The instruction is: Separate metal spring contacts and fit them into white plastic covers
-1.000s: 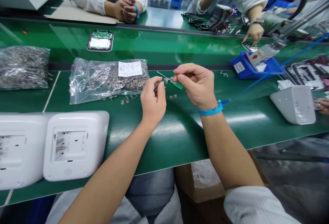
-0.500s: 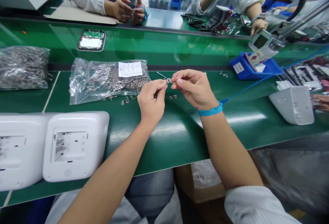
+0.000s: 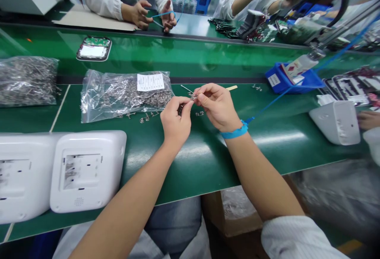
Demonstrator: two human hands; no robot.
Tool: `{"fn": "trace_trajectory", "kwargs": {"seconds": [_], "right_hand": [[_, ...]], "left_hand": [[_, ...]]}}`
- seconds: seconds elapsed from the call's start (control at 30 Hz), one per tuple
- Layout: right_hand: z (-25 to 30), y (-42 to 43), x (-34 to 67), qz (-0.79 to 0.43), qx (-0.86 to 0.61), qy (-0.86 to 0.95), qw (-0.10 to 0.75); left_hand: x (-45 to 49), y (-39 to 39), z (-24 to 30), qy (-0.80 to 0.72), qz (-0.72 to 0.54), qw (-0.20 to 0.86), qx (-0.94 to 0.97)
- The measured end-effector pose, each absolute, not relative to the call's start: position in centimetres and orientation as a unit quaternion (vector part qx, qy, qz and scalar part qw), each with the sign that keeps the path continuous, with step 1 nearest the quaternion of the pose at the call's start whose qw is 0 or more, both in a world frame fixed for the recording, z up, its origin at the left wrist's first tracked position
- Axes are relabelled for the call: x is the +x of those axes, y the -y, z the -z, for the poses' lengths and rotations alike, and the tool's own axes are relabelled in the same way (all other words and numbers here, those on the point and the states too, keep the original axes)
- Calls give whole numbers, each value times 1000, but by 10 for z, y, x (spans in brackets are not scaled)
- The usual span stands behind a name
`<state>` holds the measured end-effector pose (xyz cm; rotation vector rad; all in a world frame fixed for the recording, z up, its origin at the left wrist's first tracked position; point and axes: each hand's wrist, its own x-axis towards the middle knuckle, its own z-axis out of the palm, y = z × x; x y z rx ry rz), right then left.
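Both my hands meet over the green bench, pinching a small tangle of metal spring contacts between their fingertips. My left hand is closed on it from the left, my right hand from the right. A blue wrist strap circles my right wrist, its cord running off to the right. A clear bag of metal spring contacts with a white label lies just left of my hands. A few loose contacts lie on the mat beside it.
Two white plastic housings lie face down at the near left. A second bag of metal parts is at far left. A blue bin and a white housing sit at right. Across the conveyor other people work; a device rides the belt.
My hands have come closer together and slightly lower, both pinching the metal parts. The green piece seen by my right fingers a second ago is gone from view. The belt device moved left.
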<state>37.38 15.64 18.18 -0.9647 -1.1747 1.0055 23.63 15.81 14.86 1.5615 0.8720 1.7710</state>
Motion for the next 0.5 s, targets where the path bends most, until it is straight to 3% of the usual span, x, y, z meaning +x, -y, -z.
{"fn": "trace_trajectory", "kwargs": {"seconds": [0.17,0.27,0.4,0.5], "right_hand": [[-175,-160,374,-471,-433,474,605],[-178,-164,382,-378,-472,555,571],[-192,-169,400,-162,-573,721,356],[-198,-171,407,-119,-579,750,296]], "left_hand": [[237,-160,-149,-324,-668,334,581],[238,-160,-147,-346,-659,335,578],[238,-168,-142,-416,-634,315,571],[238,-173,-141,-473,-611,283,569]]}}
